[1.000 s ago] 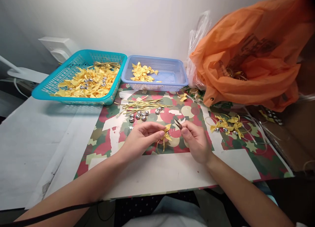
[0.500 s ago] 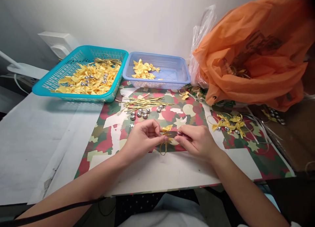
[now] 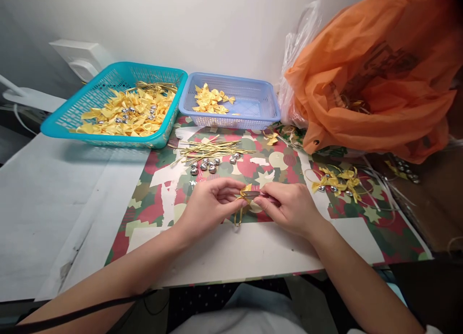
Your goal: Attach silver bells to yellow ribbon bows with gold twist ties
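Over the middle of the table, my left hand (image 3: 213, 203) is closed in a pinch on a yellow ribbon bow (image 3: 248, 188). A loop of gold cord (image 3: 238, 218) hangs below its fingertips. My right hand (image 3: 289, 203) grips a thin metal tool, seemingly tweezers (image 3: 255, 195), whose tip reaches across the bow to the left fingers. Fingers partly cover the bow, so its knot does not show clearly. Beyond the hands lie several silver jingle bells (image 3: 204, 166) and a bundle of gold cords (image 3: 213, 149).
A teal basket (image 3: 54, 130) of bows, bells and cords stands at the back left. Beside it is a blue basket (image 3: 256, 112) with bows. An orange bag (image 3: 379, 117) bulges at the back right. Finished-looking bows with bells (image 3: 336, 182) lie in front of it.
The tweezers have moved left onto the bow, and their prongs look closer together. The left fingers have straightened forward over the bow. The view has shifted slightly.
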Demonstrator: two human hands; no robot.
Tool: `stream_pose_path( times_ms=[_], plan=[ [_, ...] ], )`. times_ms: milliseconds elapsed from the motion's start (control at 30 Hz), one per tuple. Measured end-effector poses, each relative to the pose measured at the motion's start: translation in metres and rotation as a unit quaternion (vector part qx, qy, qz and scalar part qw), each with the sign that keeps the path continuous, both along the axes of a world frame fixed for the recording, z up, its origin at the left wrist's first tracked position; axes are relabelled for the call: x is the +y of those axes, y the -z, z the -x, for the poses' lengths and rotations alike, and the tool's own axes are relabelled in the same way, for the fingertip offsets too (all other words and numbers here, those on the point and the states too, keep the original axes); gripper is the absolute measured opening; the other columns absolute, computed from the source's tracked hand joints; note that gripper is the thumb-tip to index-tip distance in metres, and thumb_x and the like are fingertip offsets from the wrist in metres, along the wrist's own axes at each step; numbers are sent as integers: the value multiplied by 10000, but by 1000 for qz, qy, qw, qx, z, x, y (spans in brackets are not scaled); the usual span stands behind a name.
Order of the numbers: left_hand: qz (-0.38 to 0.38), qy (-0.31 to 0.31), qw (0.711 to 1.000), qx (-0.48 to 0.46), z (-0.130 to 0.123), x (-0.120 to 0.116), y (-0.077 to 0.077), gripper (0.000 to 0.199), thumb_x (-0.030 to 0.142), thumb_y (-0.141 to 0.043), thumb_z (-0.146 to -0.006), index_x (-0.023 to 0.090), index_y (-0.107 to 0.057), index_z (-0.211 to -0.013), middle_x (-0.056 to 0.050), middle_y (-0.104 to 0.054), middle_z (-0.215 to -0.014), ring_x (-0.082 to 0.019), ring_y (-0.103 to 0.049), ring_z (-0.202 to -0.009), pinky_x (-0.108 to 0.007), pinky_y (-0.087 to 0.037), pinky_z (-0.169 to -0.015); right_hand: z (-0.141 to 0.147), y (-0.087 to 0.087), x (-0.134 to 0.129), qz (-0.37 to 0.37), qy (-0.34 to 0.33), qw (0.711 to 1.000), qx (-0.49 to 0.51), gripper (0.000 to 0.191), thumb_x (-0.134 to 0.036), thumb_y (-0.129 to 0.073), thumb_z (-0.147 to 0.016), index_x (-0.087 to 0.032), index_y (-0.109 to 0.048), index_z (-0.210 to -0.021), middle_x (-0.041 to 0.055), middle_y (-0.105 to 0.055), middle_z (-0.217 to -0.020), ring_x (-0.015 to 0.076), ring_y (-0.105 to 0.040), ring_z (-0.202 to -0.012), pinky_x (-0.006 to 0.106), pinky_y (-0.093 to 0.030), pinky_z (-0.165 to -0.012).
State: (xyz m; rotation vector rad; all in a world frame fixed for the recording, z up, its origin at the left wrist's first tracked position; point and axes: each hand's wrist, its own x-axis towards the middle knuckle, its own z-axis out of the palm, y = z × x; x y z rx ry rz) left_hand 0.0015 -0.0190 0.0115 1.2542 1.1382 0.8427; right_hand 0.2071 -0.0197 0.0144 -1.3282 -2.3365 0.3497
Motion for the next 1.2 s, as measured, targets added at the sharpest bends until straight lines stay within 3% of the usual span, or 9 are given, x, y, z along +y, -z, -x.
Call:
stream_pose_path(
  times_ms=[233, 400, 833, 1200],
  plan=[
    [19, -7, 1000, 2, -2, -1, -3, 239, 221, -780, -710, 159, -702, -927, -49, -772, -841, -189, -740, -734, -250, -631, -613, 2, 7, -2, -40, 11, 999, -28, 399, -436, -474, -928, -175, -532, -633, -1, -573, -562, 94, -389, -482, 264, -189, -509],
    [35, -9, 999, 8, -3, -1, -5, 224, 201, -773, -718, 164, -700, -927, -48, -776, -848, -192, -745, -738, -246, -632, -606, 3, 6, -2, -52, 10, 998, -25, 411, -433, -467, -932, -176, -525, -616, -4, -543, -531, 95, -382, -476, 260, -187, -503],
    [22, 12, 1000, -8, -2, 1, -4, 234, 177, -761, -713, 170, -698, -938, -38, -769, -838, -163, -729, -692, -237, -624, -615, 4, 1, 1, 68, 16, 997, 18, 406, -393, -488, -906, -182, -391, -573, -36, -429, -509, 86, -332, -484, 246, -191, -506],
    [17, 7, 1000, 2, -1, 1, -2, 240, 184, -758, -707, 167, -693, -937, -49, -759, -873, -156, -712, -696, -236, -617, -601, 4, 2, 2, 107, 15, 993, 41, 405, -401, -480, -917, -185, -426, -578, -34, -431, -512, 92, -369, -494, 250, -204, -516]
  ],
)
